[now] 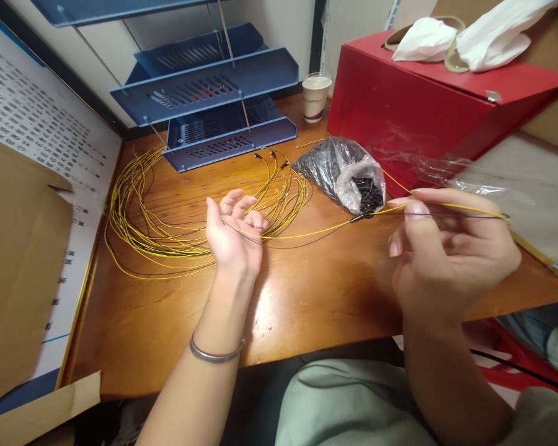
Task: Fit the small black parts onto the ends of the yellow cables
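Yellow and black wires [160, 251] lie in a wide loose coil on the wooden table. Over the coil's right part my left hand [237, 238] is palm up, its fingers apart and slightly curled, with a wire pair crossing the palm. That pair runs right through a small black sleeve [361, 217] to my right hand [451, 248], whose thumb and forefinger pinch it. A clear plastic bag [325, 164] full of small black pieces [368, 195] sits behind the sleeve, its mouth open toward me.
A blue tiered rack [232, 145] stands at the back, a paper cup [315, 99] beside it. On the right is a red box [395, 111] with white tissue [425, 38] on top. Cardboard [23, 260] and a printed board [41, 105] border the table's left side.
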Demonstrator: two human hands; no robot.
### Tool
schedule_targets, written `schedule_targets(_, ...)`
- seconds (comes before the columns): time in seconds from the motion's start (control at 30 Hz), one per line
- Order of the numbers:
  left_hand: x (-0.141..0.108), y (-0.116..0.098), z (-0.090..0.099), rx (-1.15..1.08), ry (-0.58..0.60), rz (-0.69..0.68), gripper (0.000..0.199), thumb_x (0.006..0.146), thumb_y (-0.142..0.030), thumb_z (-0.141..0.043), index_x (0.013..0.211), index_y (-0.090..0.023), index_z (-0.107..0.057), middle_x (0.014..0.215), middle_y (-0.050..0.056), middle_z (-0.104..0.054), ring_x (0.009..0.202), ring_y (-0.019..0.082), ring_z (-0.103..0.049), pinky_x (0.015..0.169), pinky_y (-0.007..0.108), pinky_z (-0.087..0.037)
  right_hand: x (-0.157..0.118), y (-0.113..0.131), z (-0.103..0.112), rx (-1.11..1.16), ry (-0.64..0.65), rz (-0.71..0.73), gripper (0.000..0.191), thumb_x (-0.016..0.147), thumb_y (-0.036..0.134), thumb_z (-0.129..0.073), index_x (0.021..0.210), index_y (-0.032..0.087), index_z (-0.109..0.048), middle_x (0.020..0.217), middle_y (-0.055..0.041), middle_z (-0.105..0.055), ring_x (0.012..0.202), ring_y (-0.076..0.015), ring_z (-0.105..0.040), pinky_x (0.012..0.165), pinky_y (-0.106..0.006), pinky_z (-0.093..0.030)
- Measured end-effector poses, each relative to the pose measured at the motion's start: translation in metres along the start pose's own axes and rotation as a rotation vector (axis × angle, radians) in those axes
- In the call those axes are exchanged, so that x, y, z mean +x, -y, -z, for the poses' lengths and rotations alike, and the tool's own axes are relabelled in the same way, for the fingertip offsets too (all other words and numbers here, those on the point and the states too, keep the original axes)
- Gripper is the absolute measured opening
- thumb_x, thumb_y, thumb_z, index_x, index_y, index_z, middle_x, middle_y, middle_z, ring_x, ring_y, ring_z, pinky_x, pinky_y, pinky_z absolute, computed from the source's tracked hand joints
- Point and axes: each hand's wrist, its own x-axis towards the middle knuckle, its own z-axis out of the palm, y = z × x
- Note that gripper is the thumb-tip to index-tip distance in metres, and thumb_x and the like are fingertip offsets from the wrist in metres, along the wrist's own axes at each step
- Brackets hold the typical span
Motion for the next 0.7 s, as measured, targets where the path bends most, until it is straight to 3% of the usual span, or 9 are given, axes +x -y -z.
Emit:
schedule_targets(0.27,-0.0002,-0.0009,-0.0002,-0.029,-0.033,0.021,0.053,0.104,-0.056,-0.025,0.084,-0.020,-0.058,0.065,0.001,-0.057,0.040,0.009,-0.042,0.044,0.024,-0.038,-0.0007,0.0032,0.0009,0.033,0.041,-0.028,0.010,0.082,0.013,-0.073,0.091,0.017,-0.076,0.079,-0.0016,-0.075,0.043,-0.0062,-0.052,0.034,-0.022,-0.038)
schedule_targets(0.5,0.0010,-0.0046,-0.0026,-0.069,-0.150,0.013,0.052,0.106,-0.053,-0.023,0.078,-0.020,-0.052,0.057,-0.002,-0.052,0.036,0.008,-0.039,0.041,0.022,-0.034,0.0008,-0.0007,0.0033,0.119,0.105,0.001,0.019,0.078,0.008,-0.070,0.089,0.022,-0.078,0.069,0.0020,-0.072,0.042,-0.0078,-0.053,0.033,-0.023,-0.036)
schedule_targets(0.7,0.0057,-0.0055,0.0020,-0.079,-0.200,-0.029,0.053,0.106,-0.054,-0.022,0.076,-0.020,-0.049,0.055,-0.003,-0.049,0.037,0.008,-0.040,0.041,0.022,-0.035,0.0038,0.0018,0.0074,0.236,0.159,-0.103,0.019,0.077,0.006,-0.068,0.084,0.020,-0.078,0.069,0.0003,-0.072,0.043,-0.0103,-0.056,0.034,-0.025,-0.035)
